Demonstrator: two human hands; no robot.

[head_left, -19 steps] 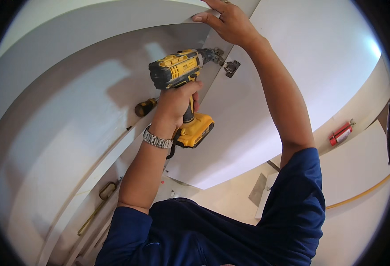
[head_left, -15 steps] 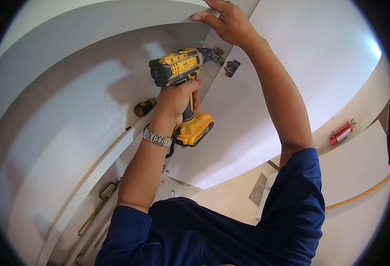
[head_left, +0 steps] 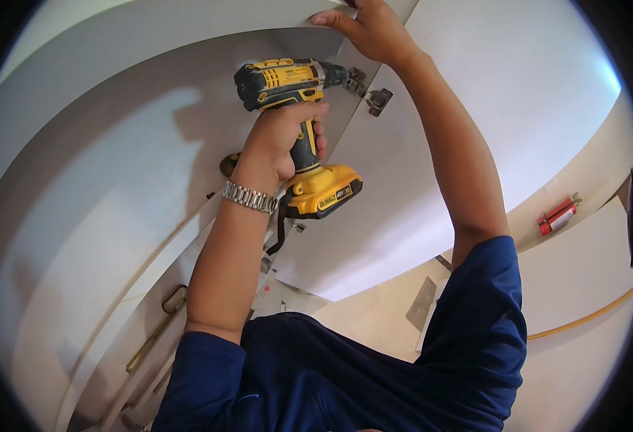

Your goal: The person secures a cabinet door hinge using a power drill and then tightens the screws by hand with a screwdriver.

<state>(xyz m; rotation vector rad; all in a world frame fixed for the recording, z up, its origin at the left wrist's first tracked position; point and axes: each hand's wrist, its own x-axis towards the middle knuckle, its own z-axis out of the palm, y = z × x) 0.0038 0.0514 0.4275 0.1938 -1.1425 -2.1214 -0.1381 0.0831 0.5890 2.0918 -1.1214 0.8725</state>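
Note:
My left hand [head_left: 287, 133] grips a yellow-and-black cordless drill [head_left: 287, 78] by its handle, its battery below. The drill's front meets a metal hinge [head_left: 354, 81] on the narrow side panel, where the exact tip is hard to make out. A second hinge fitting [head_left: 378, 102] is fixed to the white door [head_left: 503, 101]. My right hand [head_left: 370, 29] grips the edge of a white top panel [head_left: 187, 25] above the drill, thumb along the edge. Behind my left wrist, a screwdriver handle [head_left: 228, 165] lies partly hidden.
A curved-looking white ledge [head_left: 151, 277] runs down the left, with a long brass-coloured object [head_left: 147, 349] below it. A red fire extinguisher [head_left: 557, 216] is at the right, above a white board with a yellow edge [head_left: 575, 273]. Another small hinge [head_left: 300, 227] sits lower down.
The drill and my left hand have risen in the picture, the battery swinging slightly right. My right hand sits a little higher, still on the panel edge.

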